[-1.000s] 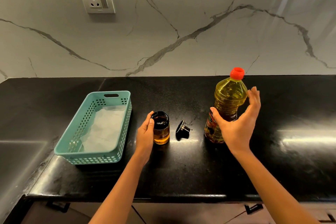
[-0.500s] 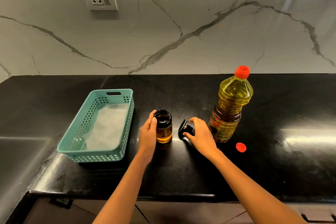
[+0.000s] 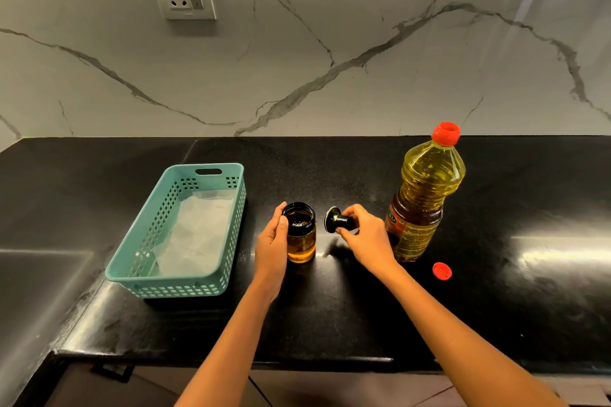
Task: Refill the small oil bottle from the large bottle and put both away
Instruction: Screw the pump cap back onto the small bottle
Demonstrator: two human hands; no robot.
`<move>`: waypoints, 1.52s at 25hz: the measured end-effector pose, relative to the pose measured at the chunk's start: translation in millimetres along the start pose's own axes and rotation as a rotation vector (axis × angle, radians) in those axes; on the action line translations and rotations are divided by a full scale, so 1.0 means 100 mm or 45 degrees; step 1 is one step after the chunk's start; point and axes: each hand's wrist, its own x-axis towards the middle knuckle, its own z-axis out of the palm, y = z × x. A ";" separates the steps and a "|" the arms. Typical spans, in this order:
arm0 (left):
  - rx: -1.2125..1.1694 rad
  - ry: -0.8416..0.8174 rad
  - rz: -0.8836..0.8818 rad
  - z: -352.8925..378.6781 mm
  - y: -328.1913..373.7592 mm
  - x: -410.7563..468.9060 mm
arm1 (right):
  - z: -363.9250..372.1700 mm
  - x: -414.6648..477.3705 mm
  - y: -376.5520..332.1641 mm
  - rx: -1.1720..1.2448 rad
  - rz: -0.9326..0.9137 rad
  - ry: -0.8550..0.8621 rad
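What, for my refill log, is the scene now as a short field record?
Small oil bottle: upright, open, partly filled; left hand grips it.
Black stopper: off the bottle, pinched by right hand.
Large oil bottle: upright, right of both hands, red top.
Loose red cap: on counter by large bottle's base.
Teal basket: left of small bottle, white liner inside.

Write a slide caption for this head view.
Left hand grips the open small bottle while the right hand holds its black stopper beside the large bottle.
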 end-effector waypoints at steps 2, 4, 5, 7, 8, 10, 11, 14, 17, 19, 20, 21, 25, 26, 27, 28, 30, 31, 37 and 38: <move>-0.006 -0.002 0.000 0.00 0.00 0.01 | -0.14 0.07 -0.18 0.102 -0.062 0.062; -0.006 0.001 0.007 0.00 0.00 0.01 | -0.30 0.14 -0.40 0.194 -0.137 0.084; -0.012 -0.002 0.008 0.01 0.00 0.01 | -0.38 0.18 -0.51 0.224 -0.174 0.068; -0.024 -0.013 0.007 0.01 -0.01 0.01 | -0.49 0.23 -0.71 0.240 -0.241 -0.014; -0.026 -0.015 0.006 0.01 -0.02 0.01 | -0.53 0.24 -0.79 0.224 -0.273 -0.075; -0.028 -0.017 0.009 -0.01 -0.04 0.02 | -0.56 0.28 -0.91 0.146 -0.339 -0.198; -0.032 -0.022 0.009 -0.01 -0.05 0.03 | -0.55 0.29 -0.95 0.093 -0.367 -0.263; -0.044 -0.055 0.027 -0.01 -0.05 0.02 | -0.50 0.32 -1.02 -0.062 -0.422 -0.428; -0.028 -0.064 0.032 -0.01 -0.06 0.03 | -0.41 0.32 -1.07 -0.180 -0.454 -0.517; 0.004 -0.094 0.047 -0.04 -0.08 0.04 | -0.36 0.34 -1.11 -0.299 -0.481 -0.567; 0.021 -0.122 0.049 -0.06 -0.07 0.04 | -0.34 0.36 -1.12 -0.358 -0.496 -0.587; 0.024 -0.148 0.047 -0.08 -0.08 0.03 | -0.32 0.38 -1.14 -0.406 -0.507 -0.604; 0.012 -0.223 0.002 -0.13 -0.08 0.02 | -0.28 0.41 -1.20 -0.527 -0.499 -0.682; 0.037 -0.232 0.006 -0.14 -0.09 0.02 | -0.28 0.40 -1.21 -0.542 -0.492 -0.695; 0.068 -0.230 0.018 -0.15 -0.10 0.02 | -0.28 0.40 -1.22 -0.550 -0.488 -0.702; 0.092 -0.217 0.033 -0.15 -0.10 0.01 | -0.28 0.40 -1.23 -0.555 -0.486 -0.706; 0.115 -0.185 0.057 -0.13 -0.08 0.01 | -0.30 0.39 -1.25 -0.573 -0.489 -0.716; 0.114 -0.176 0.065 -0.12 -0.07 0.00 | -0.30 0.38 -1.25 -0.582 -0.489 -0.724; 0.124 -0.149 0.068 -0.11 -0.10 0.03 | -0.30 0.35 -1.30 -0.623 -0.481 -0.735; 0.127 -0.143 0.068 -0.10 -0.10 0.03 | -0.30 0.35 -1.31 -0.629 -0.484 -0.728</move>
